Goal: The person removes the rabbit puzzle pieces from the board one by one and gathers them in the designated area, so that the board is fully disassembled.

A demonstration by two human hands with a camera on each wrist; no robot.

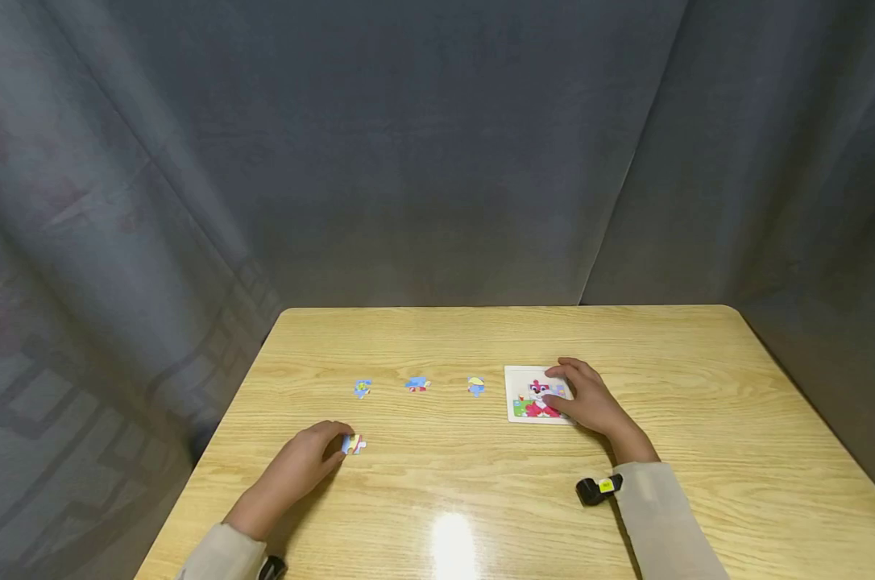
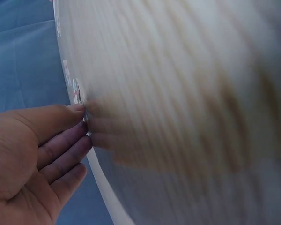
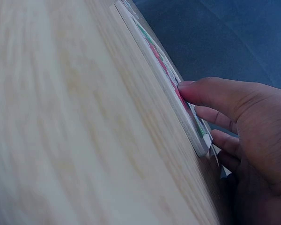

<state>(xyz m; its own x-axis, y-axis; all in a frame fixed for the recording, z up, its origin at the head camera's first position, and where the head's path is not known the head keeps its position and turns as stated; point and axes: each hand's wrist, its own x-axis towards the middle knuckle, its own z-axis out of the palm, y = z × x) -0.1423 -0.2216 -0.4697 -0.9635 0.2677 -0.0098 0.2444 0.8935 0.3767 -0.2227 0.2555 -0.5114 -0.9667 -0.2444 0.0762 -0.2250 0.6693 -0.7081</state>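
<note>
My left hand [image 1: 303, 463] is low over the table at the left, its thumb and fingertips at the near side of a blue, yellow and white jigsaw piece [image 1: 354, 444], pinching it. In the left wrist view the left hand [image 2: 47, 145] has its fingertips down at the tabletop. My right hand [image 1: 588, 400] rests on a white-framed puzzle board [image 1: 511, 395], its thumb touching the picture and its relaxed fingers over the right part. A pink and white animal [image 1: 539, 395] with green beside it shows in the board; the hand hides the right portion.
Three loose jigsaw pieces lie in a row left of the board: a blue and yellow one [image 1: 362, 388], a blue and red one [image 1: 418, 384] and a yellow and blue one [image 1: 476, 386]. Grey curtains [image 1: 437, 161] stand behind the wooden table [image 1: 423, 342].
</note>
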